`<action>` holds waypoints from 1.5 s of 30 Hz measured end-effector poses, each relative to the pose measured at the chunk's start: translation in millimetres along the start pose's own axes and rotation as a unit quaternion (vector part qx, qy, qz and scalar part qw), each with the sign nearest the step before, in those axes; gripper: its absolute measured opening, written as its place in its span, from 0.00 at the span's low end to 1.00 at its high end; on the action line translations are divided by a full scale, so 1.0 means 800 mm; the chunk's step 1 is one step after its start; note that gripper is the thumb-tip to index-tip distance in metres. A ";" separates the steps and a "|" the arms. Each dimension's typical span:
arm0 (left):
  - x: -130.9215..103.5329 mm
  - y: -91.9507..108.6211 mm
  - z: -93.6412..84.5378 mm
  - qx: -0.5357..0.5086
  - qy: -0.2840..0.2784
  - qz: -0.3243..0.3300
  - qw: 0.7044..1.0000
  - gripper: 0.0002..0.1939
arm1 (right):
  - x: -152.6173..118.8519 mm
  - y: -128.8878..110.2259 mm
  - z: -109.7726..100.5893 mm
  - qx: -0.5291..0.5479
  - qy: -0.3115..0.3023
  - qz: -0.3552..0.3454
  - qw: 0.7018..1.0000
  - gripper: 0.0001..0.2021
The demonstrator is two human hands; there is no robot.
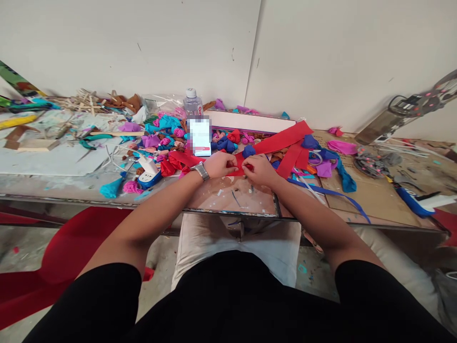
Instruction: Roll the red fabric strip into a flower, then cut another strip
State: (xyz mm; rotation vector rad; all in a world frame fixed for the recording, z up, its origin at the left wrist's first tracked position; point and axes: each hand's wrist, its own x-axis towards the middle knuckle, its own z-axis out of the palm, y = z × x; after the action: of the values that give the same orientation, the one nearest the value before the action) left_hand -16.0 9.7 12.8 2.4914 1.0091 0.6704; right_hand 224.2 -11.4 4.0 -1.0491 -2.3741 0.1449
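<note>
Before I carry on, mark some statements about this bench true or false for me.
1. The left hand and right hand are both at the red material. True.
2. The watch is on the right wrist. False: the watch is on the left wrist.
3. The lit phone is in front of the bottle. True.
4. The bottle is uncapped. False: its white cap is on.
5. A blue crumpled piece lies just beyond the hands. True.

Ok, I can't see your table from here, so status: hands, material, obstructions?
Left hand and right hand at red strip, fingers bent, grip too small to tell. Blue bundle close beyond fingertips. Phone farther back, left.
</note>
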 end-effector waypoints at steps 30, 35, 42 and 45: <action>-0.002 0.008 0.001 -0.035 -0.016 -0.009 0.999 0.16 | 0.000 -0.003 -0.002 0.022 -0.001 -0.009 1.000 0.11; -0.002 0.009 0.000 -0.041 -0.017 -0.002 0.999 0.17 | -0.001 -0.002 -0.001 0.022 -0.005 -0.011 1.000 0.13; -0.002 0.005 0.000 0.009 -0.023 -0.011 1.000 0.13 | 0.000 -0.001 0.001 0.017 0.003 -0.006 1.000 0.15; -0.001 0.000 0.000 0.052 -0.022 -0.016 0.998 0.12 | 0.000 0.000 0.003 0.015 0.006 -0.004 1.000 0.15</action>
State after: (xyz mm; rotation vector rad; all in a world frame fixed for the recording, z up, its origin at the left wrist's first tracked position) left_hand -16.6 8.7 12.7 2.5610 1.0897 0.5653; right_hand 223.1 -11.6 2.0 -1.0249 -2.3586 0.1703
